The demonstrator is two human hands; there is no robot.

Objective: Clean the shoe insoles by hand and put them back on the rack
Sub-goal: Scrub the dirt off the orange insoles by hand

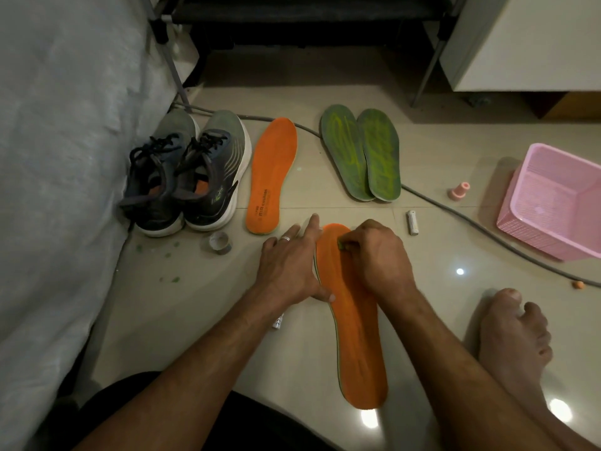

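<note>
Now my right hand (379,255) pinches a small green scrap (342,245) on the orange insole (354,323); my left hand (287,265), fingers flat, steadies its left edge; it runs long toward me.

A pink basket (553,203) sits at three o'clock, a small pink spool (459,191) just left of it. A grey cable (455,213) runs across the tiled floor (195,320). A tape roll (220,242) lies at nine o'clock, a white tube (412,222) near centre.
</note>
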